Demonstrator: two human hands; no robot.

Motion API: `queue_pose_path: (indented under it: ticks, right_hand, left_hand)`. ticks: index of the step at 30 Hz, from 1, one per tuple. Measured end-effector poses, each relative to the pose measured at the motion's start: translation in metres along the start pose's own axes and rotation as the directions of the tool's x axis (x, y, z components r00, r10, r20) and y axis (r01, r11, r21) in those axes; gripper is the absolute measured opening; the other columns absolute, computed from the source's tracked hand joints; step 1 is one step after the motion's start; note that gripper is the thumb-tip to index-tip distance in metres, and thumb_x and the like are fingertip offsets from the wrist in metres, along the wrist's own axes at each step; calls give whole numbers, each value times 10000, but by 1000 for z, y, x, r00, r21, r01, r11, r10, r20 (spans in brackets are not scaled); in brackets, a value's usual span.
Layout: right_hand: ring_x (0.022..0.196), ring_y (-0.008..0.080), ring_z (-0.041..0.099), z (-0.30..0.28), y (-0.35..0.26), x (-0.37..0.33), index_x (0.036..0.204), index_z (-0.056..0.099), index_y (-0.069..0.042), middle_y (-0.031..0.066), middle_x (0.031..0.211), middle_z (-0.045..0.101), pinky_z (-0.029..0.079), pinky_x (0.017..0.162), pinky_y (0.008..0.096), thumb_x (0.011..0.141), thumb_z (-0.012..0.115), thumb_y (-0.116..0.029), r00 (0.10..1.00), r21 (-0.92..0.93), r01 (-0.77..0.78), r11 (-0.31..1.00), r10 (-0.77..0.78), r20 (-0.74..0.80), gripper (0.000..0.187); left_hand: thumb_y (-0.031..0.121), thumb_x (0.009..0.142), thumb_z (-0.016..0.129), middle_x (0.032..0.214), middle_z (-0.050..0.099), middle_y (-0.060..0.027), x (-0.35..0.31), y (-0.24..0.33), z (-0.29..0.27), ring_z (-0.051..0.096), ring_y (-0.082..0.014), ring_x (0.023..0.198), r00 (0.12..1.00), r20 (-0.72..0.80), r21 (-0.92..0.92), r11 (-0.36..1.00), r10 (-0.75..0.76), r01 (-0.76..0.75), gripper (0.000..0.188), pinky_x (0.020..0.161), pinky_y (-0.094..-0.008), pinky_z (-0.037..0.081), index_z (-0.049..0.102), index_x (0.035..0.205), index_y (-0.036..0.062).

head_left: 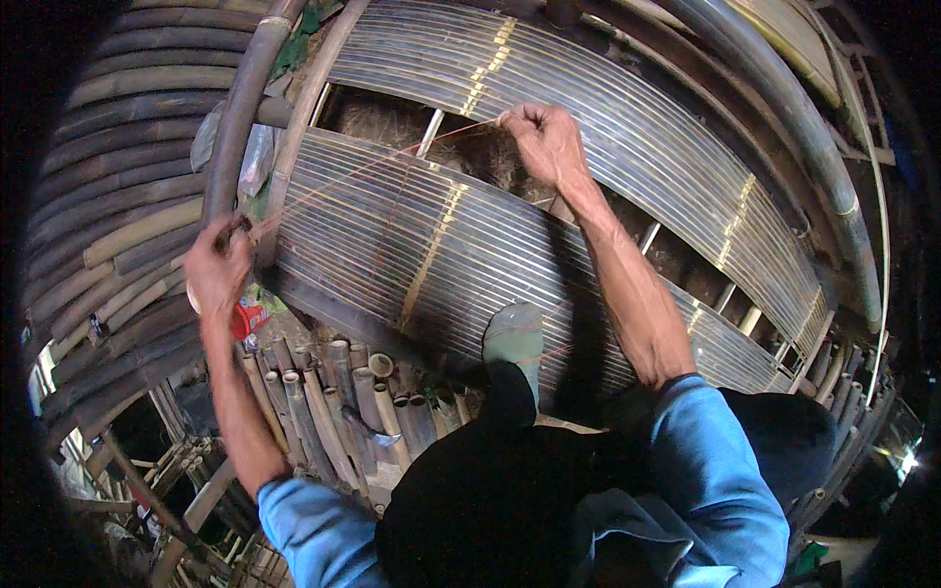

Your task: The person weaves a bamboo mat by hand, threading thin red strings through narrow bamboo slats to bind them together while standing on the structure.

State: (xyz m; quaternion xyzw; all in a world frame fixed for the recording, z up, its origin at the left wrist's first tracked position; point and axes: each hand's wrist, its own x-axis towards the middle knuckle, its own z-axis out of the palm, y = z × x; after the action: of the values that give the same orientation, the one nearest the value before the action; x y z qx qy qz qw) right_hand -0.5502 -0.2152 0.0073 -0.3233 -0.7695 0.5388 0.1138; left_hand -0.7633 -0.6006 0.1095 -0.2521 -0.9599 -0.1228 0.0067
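String (pixel 461 134) drawn between left hand (pixel 218 269) and right hand (pixel 544 142), over slatted panels.
The string slants above the near panel (pixel 343 225) and the gap (pixel 377 122), its straight line suggesting that the wide-set hands keep it taut; the right hand pinches its far end, while the left, fingers curled, seems to pinch the other, though its exact grip is unclear. A foot (pixel 515 338) rests on the near panel, probably steadying it or bearing weight. The right hand has open room between the near panel and the far panel (pixel 608 108); the left, beyond the panel's left edge, has less, with a thick pole (pixel 235 127) just beside it and upright bamboo tubes (pixel 333 412) nearer.
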Motion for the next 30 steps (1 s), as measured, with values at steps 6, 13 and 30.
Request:
queue_pose_path:
  ticks: [6,13,30]
  right_hand:
    - [713,491,629,18,0,15,843,676,48,301,745,641,506,684,501,893,568,-281,982,-216,155,964,-174,-73,350]
    - [806,351,699,27,9,17,1096,710,-5,202,894,720,539,756,444,869,670,-266,946,-122,325,938,-322,41,348]
    - [694,179,660,56,61,-21,971,793,-39,131,769,740,521,700,364,921,706,-381,944,-18,-159,987,157,289,356]
  left_hand:
    - [154,929,683,853,674,-17,-135,-150,-144,602,-138,808,910,80,-12,913,-406,408,209,767,-280,476,725,1039,-19]
    - [89,903,675,1059,697,-111,-346,-296,-240,632,-221,1017,450,-160,-186,474,-879,860,245,886,-342,493,688,1103,-52]
    - [291,821,818,1023,701,-188,-41,91,160,654,-343,987,993,-119,-230,972,28,-55,390,908,-427,496,716,1042,-14]
